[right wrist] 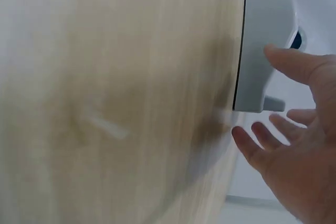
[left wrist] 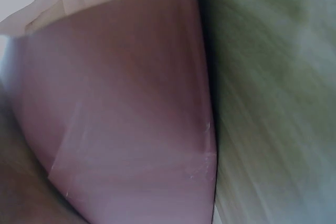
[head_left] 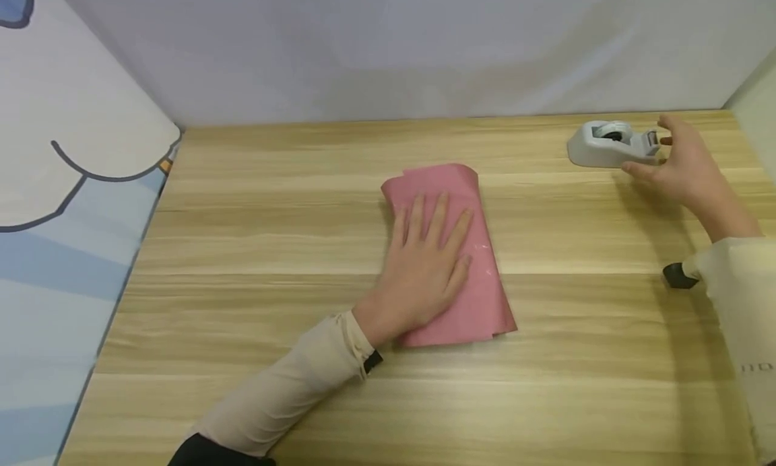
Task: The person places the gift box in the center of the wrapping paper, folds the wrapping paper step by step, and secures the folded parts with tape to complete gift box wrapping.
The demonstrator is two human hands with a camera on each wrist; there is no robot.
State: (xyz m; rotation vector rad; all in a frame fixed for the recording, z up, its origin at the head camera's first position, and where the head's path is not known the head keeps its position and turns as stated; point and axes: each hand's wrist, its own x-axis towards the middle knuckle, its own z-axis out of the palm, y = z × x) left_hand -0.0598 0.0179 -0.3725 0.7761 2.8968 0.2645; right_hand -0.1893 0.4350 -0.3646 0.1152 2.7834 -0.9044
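A folded sheet of pink paper, with a few small shiny marks on its right part, lies at the middle of the table. My left hand rests flat on it, fingers spread. The left wrist view is mostly filled by the paper's surface. At the back right stands a pale grey tape dispenser with a roll of tape in it. My right hand is at its right end, thumb and fingers spread apart. In the right wrist view the thumb overlaps the dispenser's side, while the other fingers stay beyond its end.
The wood-grain table extends around the paper. A pale grey curtain-like backdrop rises along the far edge. At left hangs a blue and white printed cloth. Dark camera mounts show at both sleeves.
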